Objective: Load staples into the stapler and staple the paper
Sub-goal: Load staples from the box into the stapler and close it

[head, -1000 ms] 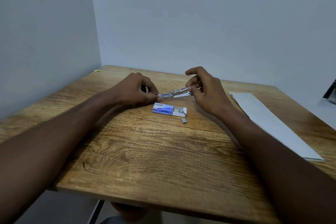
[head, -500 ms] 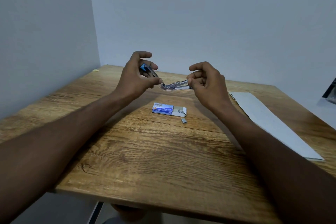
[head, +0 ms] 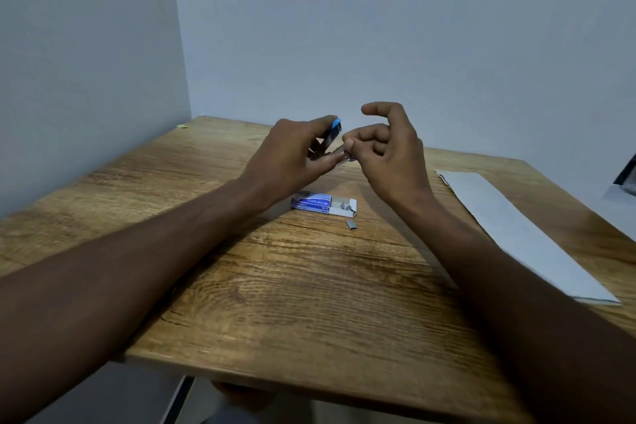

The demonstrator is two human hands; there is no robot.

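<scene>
My feed was dim and evenly lit, soft shadows lay across the desk, edges bowed by the wide lens, fine detail slightly soft

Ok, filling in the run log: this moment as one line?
phase: loading staples | left hand: holds opened stapler | right hand: pinches its rail | staple box: open on table | paper: untouched

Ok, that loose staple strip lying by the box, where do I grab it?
Pinch the staple strip across its two sides, coming straight down. It is tiny and lies flat on the table, so nothing slips under it, and the box lies close behind, apart from it. The left hand holds the stapler; use the right hand.
</scene>
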